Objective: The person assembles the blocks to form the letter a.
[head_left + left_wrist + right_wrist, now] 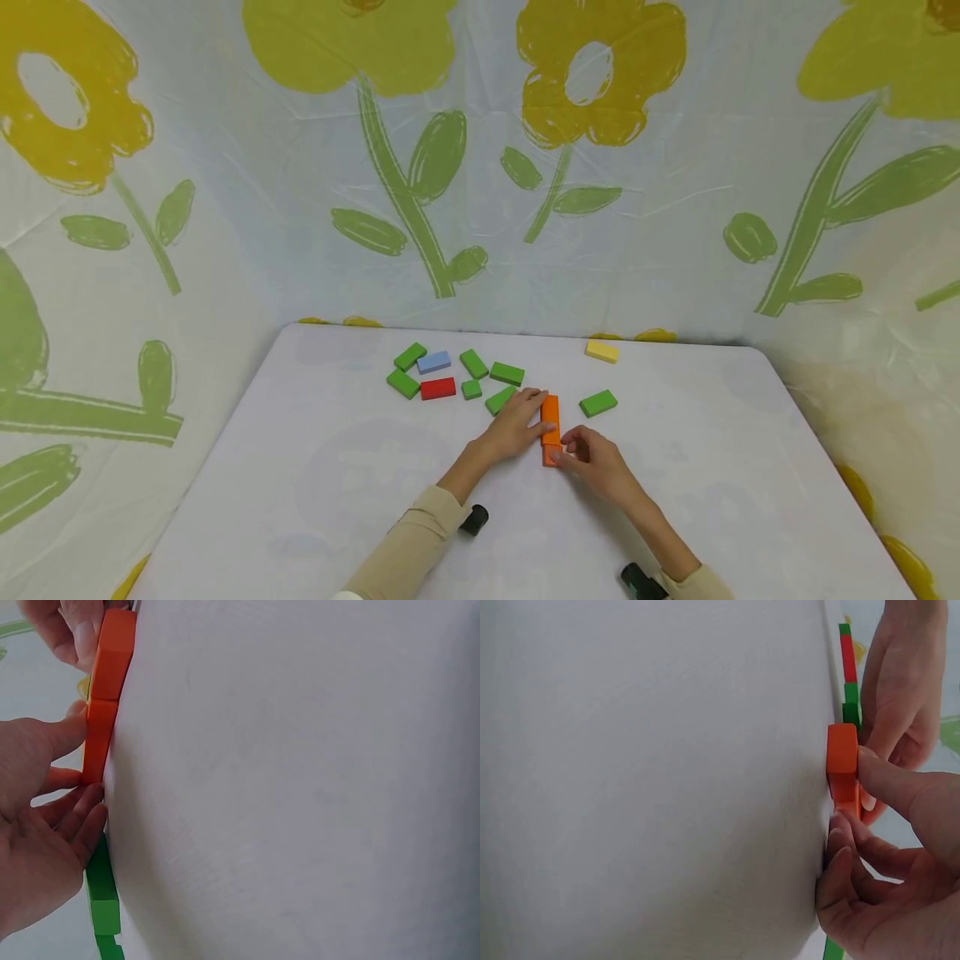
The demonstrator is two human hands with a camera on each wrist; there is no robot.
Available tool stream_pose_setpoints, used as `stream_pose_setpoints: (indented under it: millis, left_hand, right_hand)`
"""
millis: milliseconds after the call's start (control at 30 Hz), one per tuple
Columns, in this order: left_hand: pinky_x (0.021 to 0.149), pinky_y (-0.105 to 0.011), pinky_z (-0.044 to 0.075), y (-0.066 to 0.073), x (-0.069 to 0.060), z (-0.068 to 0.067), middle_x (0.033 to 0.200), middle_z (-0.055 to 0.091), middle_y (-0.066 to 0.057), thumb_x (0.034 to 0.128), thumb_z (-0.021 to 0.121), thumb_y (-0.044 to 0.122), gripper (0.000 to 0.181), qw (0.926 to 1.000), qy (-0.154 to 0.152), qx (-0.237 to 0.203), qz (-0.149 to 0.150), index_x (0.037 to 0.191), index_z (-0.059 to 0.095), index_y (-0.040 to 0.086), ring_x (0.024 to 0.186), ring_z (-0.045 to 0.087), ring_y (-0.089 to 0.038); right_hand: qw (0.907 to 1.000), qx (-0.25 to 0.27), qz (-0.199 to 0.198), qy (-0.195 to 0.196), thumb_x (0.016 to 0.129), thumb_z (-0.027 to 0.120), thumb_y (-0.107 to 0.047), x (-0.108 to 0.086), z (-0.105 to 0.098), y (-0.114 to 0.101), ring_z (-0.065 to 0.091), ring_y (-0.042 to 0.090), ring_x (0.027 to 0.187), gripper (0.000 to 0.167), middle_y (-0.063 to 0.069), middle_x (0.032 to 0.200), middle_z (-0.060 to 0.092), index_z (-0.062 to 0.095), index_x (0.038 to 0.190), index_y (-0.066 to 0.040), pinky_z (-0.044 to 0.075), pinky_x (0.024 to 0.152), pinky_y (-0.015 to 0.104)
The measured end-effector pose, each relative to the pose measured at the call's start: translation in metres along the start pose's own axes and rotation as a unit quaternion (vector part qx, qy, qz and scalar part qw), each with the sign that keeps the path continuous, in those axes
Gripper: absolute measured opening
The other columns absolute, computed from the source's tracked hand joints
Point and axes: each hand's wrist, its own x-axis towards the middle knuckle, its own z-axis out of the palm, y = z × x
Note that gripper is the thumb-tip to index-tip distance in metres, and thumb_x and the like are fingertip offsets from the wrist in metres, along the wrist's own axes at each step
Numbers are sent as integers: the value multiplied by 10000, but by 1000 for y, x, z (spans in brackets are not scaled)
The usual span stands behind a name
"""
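Observation:
Two orange blocks lie end to end on the table, the far orange block (551,414) pointing away from me and the near orange block (551,456) against its near end. My left hand (516,427) holds the far one from the left, thumb by its near end and fingers at its far end. From the right, my right hand (600,467) pinches the near block, its thumb on top; the left wrist view shows the blocks' sides touching end to end. A green block (501,402) lies just beyond the left hand, partly hidden by it.
Several more green blocks (507,373), a red block (438,389) and a blue block (433,362) lie loosely at the back left of the white table (337,467). Right of the hands are another green block (598,404) and a yellow block (602,352), the latter near the back edge.

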Motion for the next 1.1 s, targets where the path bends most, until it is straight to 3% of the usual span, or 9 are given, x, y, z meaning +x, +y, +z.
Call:
stream_pose_setpoints:
  millis: [133,300,433,533,733,933,1000,1100]
  left_hand:
    - [1211,-444,302,0,0,-2,1514,487,-136,1026,652,314,614,10000,2,-14,5,1523,460,9,1434,423,-291]
    - [1210,-441,304,1,-1,-3,1521,483,-132,1028,648,314,616,9999,6,-105,-34,1528,454,10,1436,423,-289]
    - [1195,-429,335,1,-1,-3,1524,483,-133,1028,648,299,609,9999,8,-171,-3,1527,453,7,1431,427,-289]
    - [1194,-425,336,1,-1,-2,1535,474,-127,1027,647,298,613,9999,-10,-167,0,1533,447,15,1438,414,-282]
    - [1199,-412,329,2,-2,-4,1550,459,-116,1035,637,277,612,9999,-108,-75,-34,1549,424,22,1451,399,-270]
    - [1184,-406,355,-1,-4,-10,1548,451,-116,1042,629,281,608,9994,-206,-286,10,1554,417,30,1435,417,-256]
    - [1163,-395,385,-3,-6,-12,1520,469,-111,1043,629,274,579,9993,-102,-365,-66,1543,441,51,1406,452,-243]
    - [1125,-374,433,-6,-8,-15,1455,517,-106,1034,647,240,508,9991,302,-253,-182,1495,510,74,1346,501,-236]
  right_hand:
    - [9994,-153,-321,43,889,824,-178,4,0,-1,548,218,934,430,98,1031,608,607,1199,27,509,830,308]
    - [9946,-337,-982,-40,916,798,-190,7,-1,5,500,376,1170,615,223,1345,553,512,1408,44,511,949,505]
    - [9827,-449,-1779,-244,943,757,-138,10,-4,12,375,509,1368,652,279,1530,431,453,1481,71,384,1065,674]
    - [9719,-584,-2219,-522,962,723,-118,12,-7,16,313,511,1435,669,275,1589,361,407,1512,95,287,1111,710]
    - [9659,-827,-2249,-984,998,682,-160,15,-13,17,284,485,1466,666,234,1621,330,376,1547,61,236,1147,689]
    - [9642,-915,-2307,-938,981,704,-148,16,-14,19,313,499,1449,654,241,1602,359,411,1529,58,266,1131,689]
    - [9633,-927,-2353,-896,977,708,-148,17,-14,19,326,507,1436,646,253,1591,369,426,1519,64,277,1121,694]
    - [9623,-959,-2406,-829,973,714,-157,17,-14,20,343,518,1421,639,269,1580,378,443,1503,74,292,1108,700]
